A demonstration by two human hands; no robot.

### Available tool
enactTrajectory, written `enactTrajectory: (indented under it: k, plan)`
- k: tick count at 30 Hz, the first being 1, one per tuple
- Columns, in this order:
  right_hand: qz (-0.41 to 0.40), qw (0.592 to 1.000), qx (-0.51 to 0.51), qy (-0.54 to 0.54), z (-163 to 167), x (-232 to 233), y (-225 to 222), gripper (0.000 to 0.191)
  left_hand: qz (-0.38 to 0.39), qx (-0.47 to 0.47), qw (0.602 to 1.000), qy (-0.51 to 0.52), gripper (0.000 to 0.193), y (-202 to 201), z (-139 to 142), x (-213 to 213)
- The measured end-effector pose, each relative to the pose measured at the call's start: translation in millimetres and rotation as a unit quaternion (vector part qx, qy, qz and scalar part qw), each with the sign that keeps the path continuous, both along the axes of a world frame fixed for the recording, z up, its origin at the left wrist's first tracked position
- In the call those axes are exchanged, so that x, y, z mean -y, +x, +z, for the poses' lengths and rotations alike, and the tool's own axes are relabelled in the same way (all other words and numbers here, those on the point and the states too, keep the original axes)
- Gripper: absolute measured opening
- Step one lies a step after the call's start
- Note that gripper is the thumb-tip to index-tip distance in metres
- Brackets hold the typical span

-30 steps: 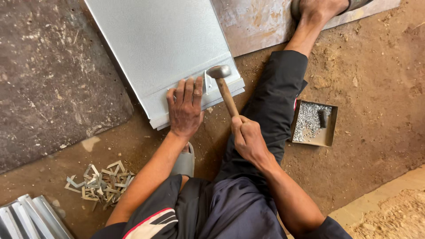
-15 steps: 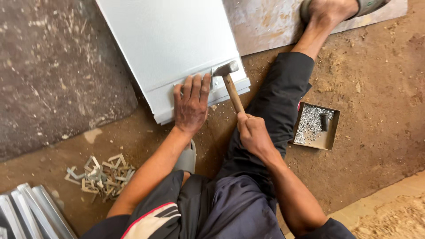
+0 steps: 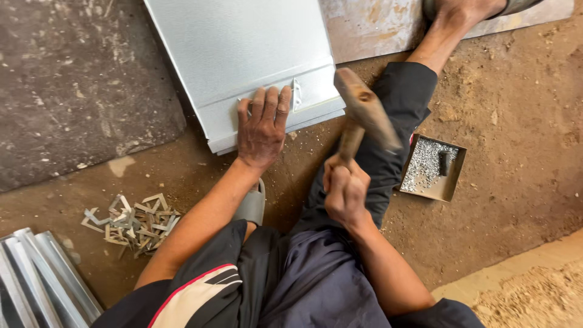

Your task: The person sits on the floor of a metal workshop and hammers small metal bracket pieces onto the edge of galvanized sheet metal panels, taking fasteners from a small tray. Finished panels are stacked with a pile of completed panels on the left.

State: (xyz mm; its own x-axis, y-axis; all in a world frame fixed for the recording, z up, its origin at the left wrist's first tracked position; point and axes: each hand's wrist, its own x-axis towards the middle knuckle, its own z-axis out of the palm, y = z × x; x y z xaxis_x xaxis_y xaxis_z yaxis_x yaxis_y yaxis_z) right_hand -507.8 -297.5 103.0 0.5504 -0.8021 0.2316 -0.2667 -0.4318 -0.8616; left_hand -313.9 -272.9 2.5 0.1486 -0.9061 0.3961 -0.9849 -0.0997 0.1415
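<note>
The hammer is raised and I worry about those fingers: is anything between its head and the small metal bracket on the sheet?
Nothing visible lies between. The hammer, held in the right hand, is lifted just right of the bracket. The left hand presses the metal sheet, its fingertips beside the bracket, not over it.

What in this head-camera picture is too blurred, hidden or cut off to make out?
- Hammer: blurred, its head's shape unclear.
- Right hand: wrapped round the handle, hiding that part.
- Metal sheet: cut off by the top edge; the left hand covers part of its fold.
- Tray: its grey bits too small to identify.
- Foot: cut off at top.
</note>
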Motion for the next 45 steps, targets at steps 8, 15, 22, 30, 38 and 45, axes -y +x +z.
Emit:
enactTrajectory:
  k: [8,15,22,30,38,45]
  plan:
    - [-0.032,0.997,0.027,0.070,-4,-8,-1,0.034,-0.005,-0.006,1.000,-0.004,0.063,0,9,-1]
    - [-0.039,0.987,-0.098,0.118,-10,-3,3,0.035,-0.017,-0.025,0.999,-0.018,0.064,1,12,0]
    - [-0.029,0.997,-0.037,-0.055,-12,-5,4,0.036,-0.007,-0.008,1.000,-0.005,0.063,1,6,0]
    - [-0.009,0.984,-0.124,-0.130,-42,1,-5,0.037,-0.022,-0.036,0.999,0.003,0.066,2,11,1]
    - [-0.017,0.836,-0.016,0.548,-28,-11,-79,0.044,-0.008,-0.019,1.000,0.008,0.070,2,8,1]
    - [-0.049,0.870,-0.272,0.408,-72,-27,-48,0.033,-0.039,-0.038,0.996,0.072,0.095,-10,10,1]
